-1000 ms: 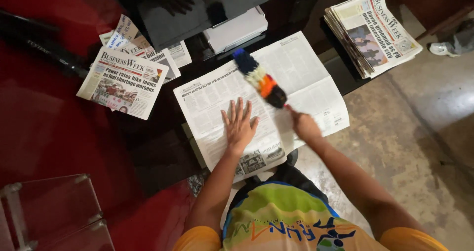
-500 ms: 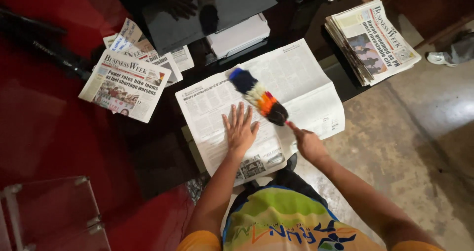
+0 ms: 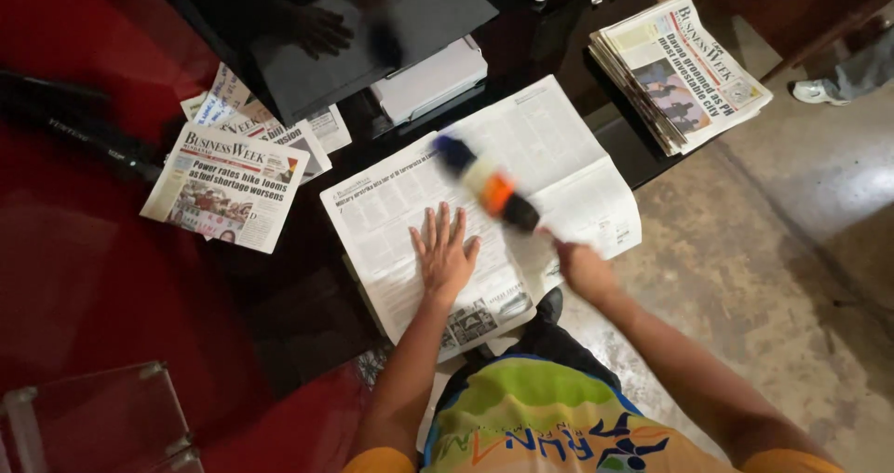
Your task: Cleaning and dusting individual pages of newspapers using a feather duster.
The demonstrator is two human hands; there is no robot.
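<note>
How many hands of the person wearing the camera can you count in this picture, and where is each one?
2. The left hand lies flat on the open newspaper; the right hand holds the multicoloured duster over that paper.

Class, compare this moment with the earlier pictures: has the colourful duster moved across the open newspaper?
Yes. The duster in the right hand has swept leftward over the open newspaper, nearer its left page, where the left hand lies flat.

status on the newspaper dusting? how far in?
Done: the open newspaper is spread on the black table. In hand: left hand pins it flat, fingers splayed; right hand grips the multicoloured duster, blurred over the middle pages. Left: the folded colour-front newspaper and the stacked newspapers lie untouched.
</note>
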